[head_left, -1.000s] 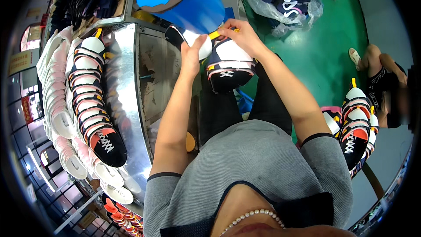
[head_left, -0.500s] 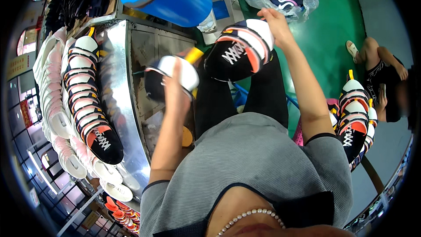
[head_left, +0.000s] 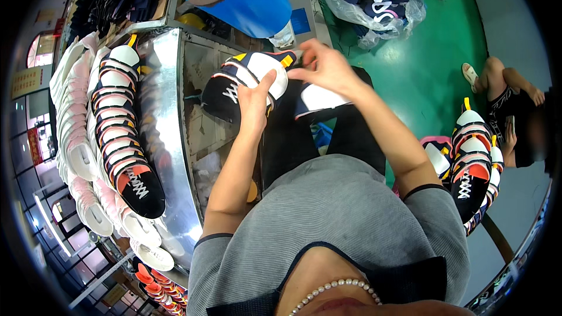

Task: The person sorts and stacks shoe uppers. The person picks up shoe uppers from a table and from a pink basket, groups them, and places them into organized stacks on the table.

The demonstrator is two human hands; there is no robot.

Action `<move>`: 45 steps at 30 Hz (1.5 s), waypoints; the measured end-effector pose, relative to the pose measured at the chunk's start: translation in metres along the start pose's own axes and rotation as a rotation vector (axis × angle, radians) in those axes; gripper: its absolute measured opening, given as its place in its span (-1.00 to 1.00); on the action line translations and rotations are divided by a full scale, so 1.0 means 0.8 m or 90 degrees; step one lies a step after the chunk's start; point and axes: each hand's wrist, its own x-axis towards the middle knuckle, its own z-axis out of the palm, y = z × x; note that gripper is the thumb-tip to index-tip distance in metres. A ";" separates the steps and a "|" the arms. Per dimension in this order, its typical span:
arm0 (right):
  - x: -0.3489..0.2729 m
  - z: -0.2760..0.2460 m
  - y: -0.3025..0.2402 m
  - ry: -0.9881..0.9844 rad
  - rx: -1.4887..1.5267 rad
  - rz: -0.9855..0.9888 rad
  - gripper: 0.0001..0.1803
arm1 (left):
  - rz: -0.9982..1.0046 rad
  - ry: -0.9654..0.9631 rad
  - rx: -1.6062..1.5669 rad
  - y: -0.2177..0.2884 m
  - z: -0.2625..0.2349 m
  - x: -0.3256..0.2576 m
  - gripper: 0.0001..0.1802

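My left hand grips a small nested stack of shoe uppers with a black toe, white laces, orange-edged white panels and yellow heel tabs. Its thumb presses on the white panel. Close to the heel end of that stack is my right hand, fingers curled and thumb stretched apart from them; I see nothing between them. Below the right hand, another white and navy shoe upper lies on my lap, partly hidden by the hand.
On the metal table at left stand a long row of nested uppers and white-pink shoes. A blue bin is ahead, a plastic bag of dark pieces beyond. More uppers are at right, near a seated person.
My right hand has let go of the uppers it held and moved left. The left hand has shifted slightly right and now holds a laced stack. One upper now lies on my lap.
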 end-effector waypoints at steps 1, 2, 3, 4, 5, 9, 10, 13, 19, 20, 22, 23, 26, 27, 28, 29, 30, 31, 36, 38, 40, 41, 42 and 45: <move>0.007 0.012 -0.004 -0.016 -0.032 -0.037 -0.66 | -0.011 0.024 0.043 0.004 0.007 0.006 -0.73; 0.016 0.024 0.006 0.033 0.080 0.002 -0.71 | -0.004 0.014 0.065 0.008 0.010 0.015 -0.74; 0.028 0.035 0.012 0.073 0.195 0.041 -0.76 | 0.000 0.014 0.089 0.009 0.003 0.023 -0.74; 0.039 0.033 0.020 0.055 0.199 0.059 -0.82 | 0.016 0.005 0.100 0.004 -0.009 0.037 -0.74; 0.046 0.026 0.014 0.042 0.179 0.081 -0.82 | 0.036 -0.010 0.097 0.006 -0.008 0.045 -0.70; 0.080 0.035 0.044 -0.005 0.437 0.107 -0.85 | 0.006 -0.082 0.034 -0.003 -0.024 0.084 -0.64; 0.086 0.033 0.045 -0.026 0.476 0.102 -0.85 | -0.001 -0.057 -0.013 -0.007 -0.022 0.094 -0.63; 0.105 0.035 0.056 -0.042 0.520 0.160 -0.84 | -0.078 -0.022 -0.104 -0.009 -0.011 0.121 -0.61; 0.115 0.008 0.064 -0.038 0.431 0.218 -0.80 | -0.281 0.065 -0.417 0.005 -0.027 0.124 -0.56; 0.101 -0.005 0.065 -0.021 0.415 0.241 -0.79 | -0.252 0.057 -0.453 0.006 -0.047 0.107 -0.52; 0.071 -0.028 0.085 0.081 0.468 0.298 -0.76 | -0.139 0.135 -0.223 0.005 -0.075 0.050 -0.49; 0.058 -0.035 0.105 0.139 0.485 0.318 -0.75 | -0.045 0.064 -0.116 0.025 -0.051 0.007 -0.51; 0.034 -0.004 0.080 0.203 0.574 0.327 -0.70 | -0.086 0.139 0.104 0.001 -0.030 -0.058 -0.49; 0.028 0.023 0.058 0.208 0.566 0.313 -0.69 | -0.049 0.107 0.144 -0.005 -0.020 -0.067 -0.49; 0.017 0.053 0.030 0.187 0.546 0.298 -0.69 | 0.021 0.076 0.173 -0.011 -0.009 -0.067 -0.46; 0.008 0.076 0.008 0.168 0.526 0.287 -0.69 | 0.088 0.043 0.203 -0.015 -0.001 -0.061 -0.44; 0.007 0.085 -0.005 0.170 0.600 0.281 -0.70 | 0.052 -0.011 0.129 -0.012 0.000 -0.051 -0.40; 0.006 0.088 -0.014 0.172 0.674 0.275 -0.72 | 0.082 0.012 0.194 -0.020 -0.005 -0.044 -0.46; 0.012 0.069 -0.002 0.150 0.358 0.029 -0.82 | 0.031 0.054 0.047 0.004 -0.018 -0.006 -0.53; 0.024 0.067 0.025 0.076 0.436 0.054 -0.83 | 0.046 0.022 0.032 0.019 -0.020 0.008 -0.55; 0.039 0.063 0.028 0.032 0.467 0.099 -0.83 | 0.062 0.023 0.061 0.019 -0.022 0.027 -0.61; 0.048 0.063 0.023 0.035 0.547 0.131 -0.82 | 0.060 0.017 0.064 0.017 -0.024 0.036 -0.62; 0.056 0.062 0.022 0.039 0.626 0.163 -0.80 | 0.049 0.025 0.068 0.017 -0.025 0.047 -0.62; 0.069 0.064 0.039 -0.002 0.691 0.162 -0.80 | 0.008 -0.040 0.041 0.014 -0.032 0.071 -0.55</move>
